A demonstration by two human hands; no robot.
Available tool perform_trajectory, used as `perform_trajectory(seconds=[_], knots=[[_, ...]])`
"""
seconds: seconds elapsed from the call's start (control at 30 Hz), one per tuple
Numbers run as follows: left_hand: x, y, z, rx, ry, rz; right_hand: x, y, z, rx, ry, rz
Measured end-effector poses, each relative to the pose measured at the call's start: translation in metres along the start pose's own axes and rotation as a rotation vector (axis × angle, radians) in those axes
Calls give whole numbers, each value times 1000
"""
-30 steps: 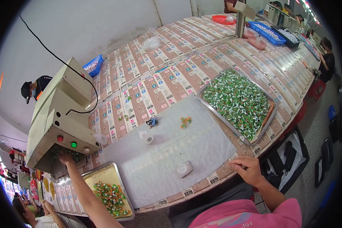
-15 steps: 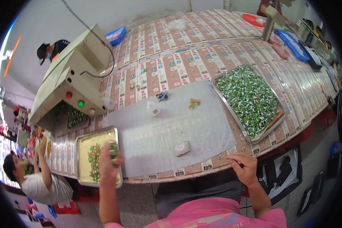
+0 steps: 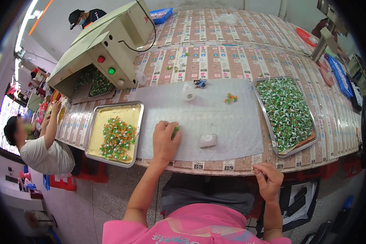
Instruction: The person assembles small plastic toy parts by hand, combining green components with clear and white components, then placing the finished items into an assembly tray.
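My left hand (image 3: 164, 142) is curled over the left part of a pale translucent mat (image 3: 227, 118). Small green pieces (image 3: 175, 132) show between its thumb and fingers. To its left lies a metal tray with a yellow lining (image 3: 101, 118), where a heap of small green, white and orange pieces (image 3: 117, 138) is spread. At the table's front edge on the right, my right hand (image 3: 269, 179) has its thumb and fingertips drawn together; whatever is in them is too small to tell. A white block (image 3: 208, 140) sits on the mat between my hands.
A metal tray (image 3: 266, 118) full of green-and-white pieces stands at the right. Near the mat's far edge are a small white bottle (image 3: 188, 92), a blue-and-black object (image 3: 199, 83) and orange-green bits (image 3: 230, 98). A beige machine (image 3: 93, 61) occupies the left back. A person (image 3: 44, 150) sits at far left.
My left hand has moved from above the yellow-lined tray rightward onto the mat, still holding green pieces. My right hand stays by the table edge. The whole view has shifted.
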State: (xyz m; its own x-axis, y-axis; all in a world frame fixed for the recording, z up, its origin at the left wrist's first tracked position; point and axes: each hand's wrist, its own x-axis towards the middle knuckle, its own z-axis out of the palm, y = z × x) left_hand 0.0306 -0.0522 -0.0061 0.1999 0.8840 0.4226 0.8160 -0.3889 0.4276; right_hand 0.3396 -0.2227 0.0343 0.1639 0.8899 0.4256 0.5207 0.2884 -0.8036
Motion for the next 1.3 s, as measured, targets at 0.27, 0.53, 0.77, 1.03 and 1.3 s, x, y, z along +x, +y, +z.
perform_trajectory(seconds=[0.27,0.53,0.77,1.03,1.3], knots=[[-15,-14,-15,-588,-21,-156,42,0,7,-159,-31,-76],[-35,-43,-16,-859,66,-313,123,40,50,-223,-10,-48],[-40,-44,-20,-821,84,-333,169,99,91,-304,-82,-107],[-44,-52,-24,-854,141,-373,188,109,114,-290,-205,67],[-55,-51,-40,-682,191,-323,126,71,99,61,-132,85]])
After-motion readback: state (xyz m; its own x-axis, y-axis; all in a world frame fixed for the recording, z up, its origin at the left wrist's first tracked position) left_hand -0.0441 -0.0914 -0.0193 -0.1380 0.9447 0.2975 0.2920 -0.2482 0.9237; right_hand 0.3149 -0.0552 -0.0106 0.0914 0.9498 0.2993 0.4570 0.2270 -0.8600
